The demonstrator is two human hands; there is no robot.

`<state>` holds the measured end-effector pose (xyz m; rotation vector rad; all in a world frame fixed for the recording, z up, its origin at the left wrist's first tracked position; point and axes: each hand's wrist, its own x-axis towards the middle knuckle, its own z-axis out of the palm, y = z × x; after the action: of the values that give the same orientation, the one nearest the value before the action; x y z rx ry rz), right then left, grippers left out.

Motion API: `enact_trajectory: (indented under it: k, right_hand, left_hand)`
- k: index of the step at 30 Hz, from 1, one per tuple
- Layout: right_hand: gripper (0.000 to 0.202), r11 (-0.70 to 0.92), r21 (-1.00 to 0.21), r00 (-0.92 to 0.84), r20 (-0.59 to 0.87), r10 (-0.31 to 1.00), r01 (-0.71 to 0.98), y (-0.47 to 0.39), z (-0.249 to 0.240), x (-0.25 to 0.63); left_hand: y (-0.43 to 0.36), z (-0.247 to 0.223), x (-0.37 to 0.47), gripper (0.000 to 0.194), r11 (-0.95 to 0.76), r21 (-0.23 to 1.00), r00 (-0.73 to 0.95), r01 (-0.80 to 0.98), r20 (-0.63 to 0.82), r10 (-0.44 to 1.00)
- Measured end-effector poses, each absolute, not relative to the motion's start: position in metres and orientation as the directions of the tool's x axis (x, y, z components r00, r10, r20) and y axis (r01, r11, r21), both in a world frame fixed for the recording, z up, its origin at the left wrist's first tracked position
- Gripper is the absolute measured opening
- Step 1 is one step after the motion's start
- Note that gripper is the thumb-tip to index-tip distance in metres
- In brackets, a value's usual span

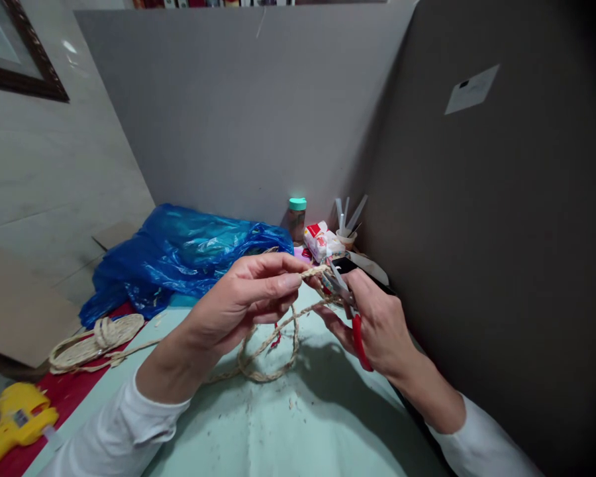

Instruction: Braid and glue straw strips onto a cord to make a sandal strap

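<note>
Between thumb and fingers, my left hand (251,291) pinches a braided straw-coloured rope (314,271) close to its end. My right hand (377,318) is closed around red-handled scissors (361,344), whose blades are at the rope's tip. Whether the blades touch the rope I cannot tell. Below the hands, more of the rope hangs and loops over the pale green tabletop (318,424). A small red strand shows by the loop. Part of the right fingers is hidden behind the scissors and rope.
A blue plastic bag (179,255) lies behind my left hand. At left are a rope bundle (99,341) and a yellow glue gun (22,421). A green-lidded jar (297,215), a red-and-white packet (320,240) and a cup of sticks (346,235) stand at the back, near grey panels.
</note>
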<state>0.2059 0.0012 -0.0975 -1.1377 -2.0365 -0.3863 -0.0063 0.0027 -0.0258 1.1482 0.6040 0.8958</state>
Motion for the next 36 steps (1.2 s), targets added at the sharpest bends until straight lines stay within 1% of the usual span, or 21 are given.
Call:
enact_trajectory:
  k: [2, 7, 9, 12, 16, 19, 23, 25, 26, 27, 29, 31, 32, 33, 34, 36]
  right_hand:
    - [0.027, 0.526, -0.049, -0.319, 0.746, 0.584, 0.849, 0.001, -0.097, 0.206]
    - [0.028, 0.416, 0.084, -0.311, 0.796, 0.518, 0.906, -0.003, -0.091, 0.208]
    - [0.026, 0.391, 0.115, -0.316, 0.806, 0.501, 0.913, -0.004, -0.09, 0.208]
    - [0.023, 0.378, 0.128, -0.319, 0.805, 0.5, 0.917, -0.004, -0.09, 0.209]
    - [0.009, 0.414, 0.146, -0.348, 0.812, 0.469, 0.899, -0.003, -0.091, 0.21]
    - [0.013, 0.461, 0.143, -0.372, 0.808, 0.457, 0.876, -0.003, -0.093, 0.212]
    - [0.018, 0.514, 0.106, -0.386, 0.791, 0.476, 0.851, -0.002, -0.095, 0.213]
    - [0.021, 0.559, 0.032, -0.365, 0.788, 0.495, 0.828, 0.0, -0.095, 0.213]
    - [0.023, 0.588, -0.035, -0.337, 0.791, 0.51, 0.808, 0.0, -0.095, 0.213]
    - [0.025, 0.611, -0.129, -0.293, 0.789, 0.541, 0.781, 0.001, -0.093, 0.213]
    - [0.026, 0.612, -0.386, -0.165, 0.74, 0.652, 0.69, 0.001, -0.089, 0.214]
    - [0.021, 0.545, -0.649, -0.056, 0.615, 0.787, 0.53, -0.002, -0.083, 0.215]
    - [0.018, 0.501, -0.745, -0.027, 0.546, 0.837, 0.441, -0.003, -0.08, 0.215]
    - [0.018, 0.468, -0.809, -0.018, 0.495, 0.869, 0.357, -0.005, -0.077, 0.216]
    - [0.02, 0.449, -0.847, -0.026, 0.461, 0.887, 0.287, -0.007, -0.075, 0.216]
    - [0.024, 0.437, -0.878, -0.057, 0.434, 0.899, 0.195, -0.011, -0.071, 0.216]
  left_hand:
    - [0.001, -0.026, -0.005, 0.015, 0.101, 0.963, 0.52, -0.248, 0.045, 0.853]
    - [-0.003, -0.025, -0.004, 0.013, -0.074, 0.986, 0.462, -0.147, 0.134, 0.877]
    - [-0.004, -0.025, -0.004, 0.013, -0.093, 0.989, 0.463, -0.117, 0.137, 0.876]
    - [-0.003, -0.027, -0.004, 0.014, -0.082, 0.991, 0.48, -0.102, 0.121, 0.869]
    - [0.0, -0.029, -0.005, 0.017, -0.069, 0.995, 0.495, -0.077, 0.098, 0.863]
    - [0.001, -0.029, -0.005, 0.018, -0.062, 0.996, 0.501, -0.062, 0.085, 0.861]
    - [0.001, -0.028, -0.005, 0.016, -0.055, 0.997, 0.507, -0.06, 0.078, 0.858]
    - [0.001, -0.028, -0.006, 0.015, -0.056, 0.997, 0.51, -0.059, 0.078, 0.857]
    - [0.001, -0.027, -0.006, 0.015, -0.056, 0.997, 0.51, -0.059, 0.079, 0.857]
    - [0.001, -0.027, -0.006, 0.015, -0.056, 0.997, 0.508, -0.059, 0.078, 0.858]
    - [0.002, -0.026, -0.007, 0.016, -0.049, 0.997, 0.507, -0.057, 0.071, 0.859]
    - [0.002, -0.026, -0.008, 0.018, -0.046, 0.998, 0.516, -0.043, 0.062, 0.855]
    - [0.003, -0.026, -0.008, 0.018, -0.044, 0.999, 0.524, -0.031, 0.054, 0.85]
    - [0.003, -0.027, -0.008, 0.019, -0.046, 0.999, 0.534, -0.02, 0.05, 0.844]
    - [0.004, -0.028, -0.008, 0.019, -0.054, 0.998, 0.544, -0.01, 0.051, 0.837]
    - [0.006, -0.03, -0.007, 0.021, -0.093, 0.996, 0.559, 0.017, 0.068, 0.827]
